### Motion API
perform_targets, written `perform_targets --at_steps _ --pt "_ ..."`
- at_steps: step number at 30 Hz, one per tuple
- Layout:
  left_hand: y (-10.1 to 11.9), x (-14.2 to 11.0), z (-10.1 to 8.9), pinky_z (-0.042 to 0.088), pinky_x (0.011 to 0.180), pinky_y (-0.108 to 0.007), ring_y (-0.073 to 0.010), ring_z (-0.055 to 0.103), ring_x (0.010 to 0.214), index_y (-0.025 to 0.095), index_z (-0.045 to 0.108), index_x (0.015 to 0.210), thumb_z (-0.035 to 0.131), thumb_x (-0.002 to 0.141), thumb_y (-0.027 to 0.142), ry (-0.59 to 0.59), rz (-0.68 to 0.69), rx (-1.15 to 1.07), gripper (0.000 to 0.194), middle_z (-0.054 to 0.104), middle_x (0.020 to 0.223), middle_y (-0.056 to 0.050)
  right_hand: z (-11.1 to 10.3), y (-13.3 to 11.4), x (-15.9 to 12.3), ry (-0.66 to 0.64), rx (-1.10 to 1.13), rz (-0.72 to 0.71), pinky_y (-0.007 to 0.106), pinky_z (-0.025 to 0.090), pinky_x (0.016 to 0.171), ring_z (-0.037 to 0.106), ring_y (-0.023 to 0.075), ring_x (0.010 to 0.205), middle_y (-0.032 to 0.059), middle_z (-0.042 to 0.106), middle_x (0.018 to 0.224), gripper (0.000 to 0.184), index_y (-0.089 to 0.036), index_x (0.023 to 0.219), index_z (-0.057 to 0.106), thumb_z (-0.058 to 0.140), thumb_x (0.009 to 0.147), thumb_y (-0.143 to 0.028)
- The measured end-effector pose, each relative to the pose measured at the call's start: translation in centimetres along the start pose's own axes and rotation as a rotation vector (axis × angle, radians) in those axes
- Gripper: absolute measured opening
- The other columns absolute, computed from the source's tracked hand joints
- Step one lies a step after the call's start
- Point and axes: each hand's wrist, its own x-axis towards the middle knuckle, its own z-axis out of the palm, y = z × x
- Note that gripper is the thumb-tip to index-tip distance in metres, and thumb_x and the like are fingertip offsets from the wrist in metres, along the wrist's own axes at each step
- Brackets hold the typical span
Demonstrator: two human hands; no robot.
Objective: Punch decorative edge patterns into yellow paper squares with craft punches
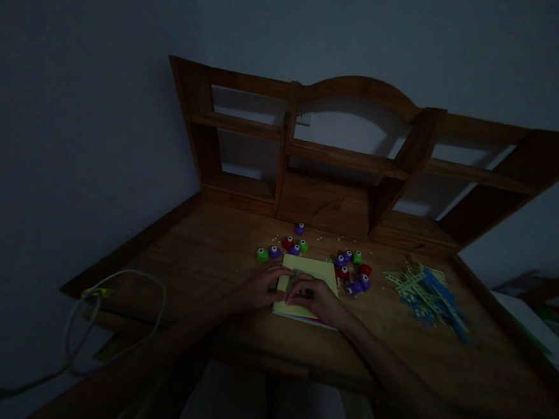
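Note:
A stack of coloured paper lies near the desk's front edge, with a yellow sheet on top and other colours along its lower edge. My left hand rests over its left side, thumb and curved fingers apart with a gap between them. Above the middle of the sheet, my right hand has its fingers bent and the tips brought together, close to my left fingertips. Dim light and the fingers hide whatever may be in the pinch. Behind the paper sit small craft punches in purple, red and green.
More punches cluster right of the paper. Punched yellow and blue paper strips lie heaped farther right. Tiny paper bits dot the wooden desk. A wooden shelf unit stands at the back, and a white cable loops at the left.

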Motion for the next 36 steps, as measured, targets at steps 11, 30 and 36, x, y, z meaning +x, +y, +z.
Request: perform_targets --at_steps 11,30,36 --pt "-0.2 0.0 0.2 0.033 0.108 -0.041 -0.0255 0.047 0.123 0.021 0.056 0.125 0.069 0.078 0.029 0.000 0.019 0.031 0.049 0.058 0.127 -0.008 -0.3 0.2 0.1 -0.015 0.051 -0.049 0.032 0.048 0.082 0.060 0.0182 0.088 0.0054 0.064 0.087 0.023 -0.021 0.079 0.074 0.069 0.080 -0.043" --pt "0.4 0.2 -0.2 0.035 0.106 -0.041 -0.0255 0.049 0.121 0.021 0.058 0.123 0.069 0.078 0.032 0.007 0.033 0.015 0.048 0.059 0.125 -0.009 -0.9 0.9 -0.1 -0.109 0.111 -0.050 0.030 0.049 0.082 0.061 0.0171 0.088 0.0054 0.062 0.092 0.019 -0.021 0.083 0.076 0.072 0.078 -0.039" --pt "0.5 0.0 -0.2 0.034 0.106 -0.041 -0.0257 0.047 0.122 0.022 0.056 0.126 0.069 0.078 0.031 0.010 0.023 0.043 0.050 0.056 0.127 -0.009 -1.7 0.5 -1.0 -0.112 0.082 -0.021 0.033 0.049 0.085 0.061 0.0177 0.091 0.0050 0.063 0.095 0.021 -0.023 0.089 0.075 0.073 0.077 -0.040"
